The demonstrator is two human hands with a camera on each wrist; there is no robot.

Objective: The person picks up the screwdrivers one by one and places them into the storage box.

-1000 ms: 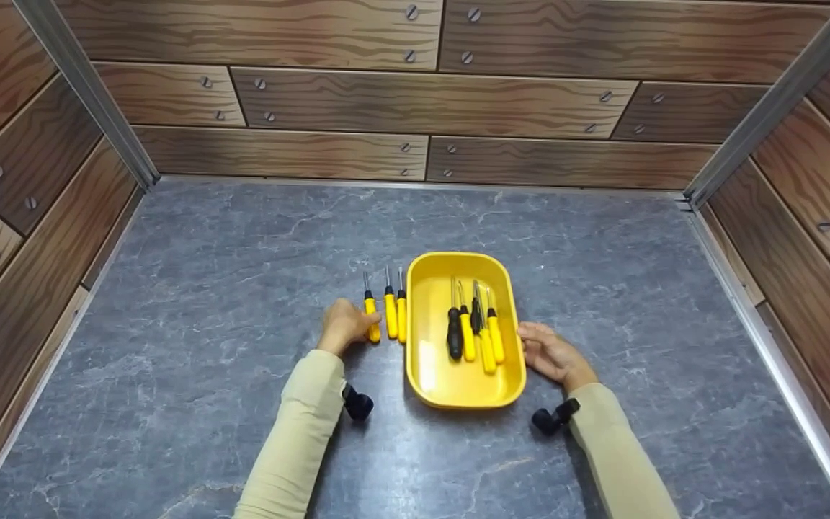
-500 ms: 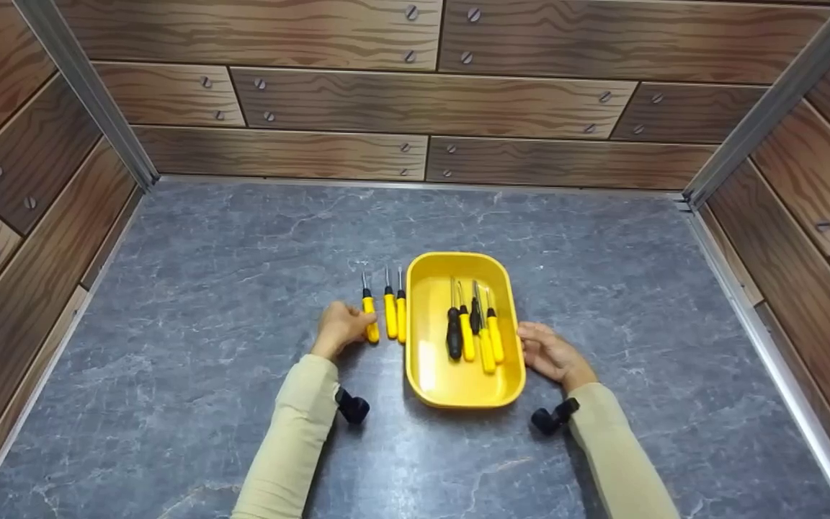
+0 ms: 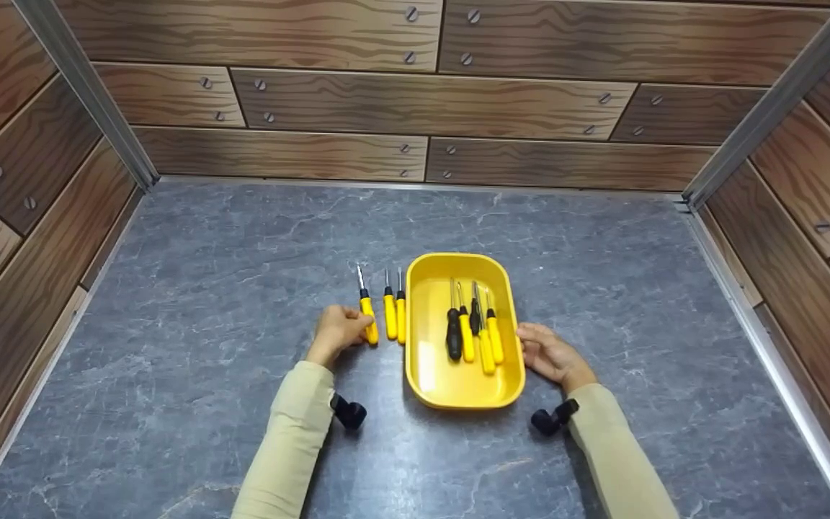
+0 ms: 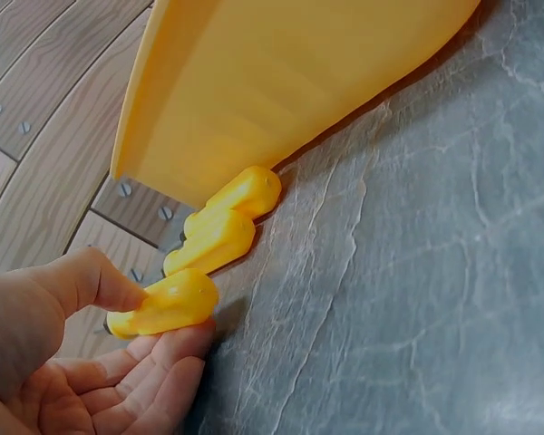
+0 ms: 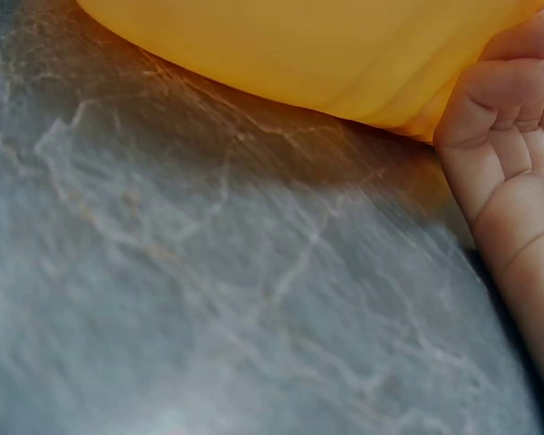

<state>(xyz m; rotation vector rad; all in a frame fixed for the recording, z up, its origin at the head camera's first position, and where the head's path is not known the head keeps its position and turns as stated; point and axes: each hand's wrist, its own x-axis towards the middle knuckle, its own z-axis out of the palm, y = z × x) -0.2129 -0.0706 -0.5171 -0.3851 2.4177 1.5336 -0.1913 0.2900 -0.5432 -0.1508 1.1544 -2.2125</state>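
Thumb and bent fingers of the left hand [image 3: 339, 330] pinch the handle of a yellow-handled screwdriver [image 3: 365, 305], its metal shaft pointing away from the wrist. Just right of that hand lie two more yellow-handled screwdrivers [image 3: 390, 317], then the yellow tray [image 3: 429, 375], with black-handled and yellow-handled tools [image 3: 454, 335] grouped inside. At the tray's far side from it, the right hand [image 3: 550, 355] touches the outer wall with loosely bent fingers, gripping nothing.

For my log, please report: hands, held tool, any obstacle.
Left hand pinches yellow-handled, metal-shafted screwdriver. Right hand touches yellow, round-cornered tray. Two similar screwdrivers lie between screwdriver and tray.
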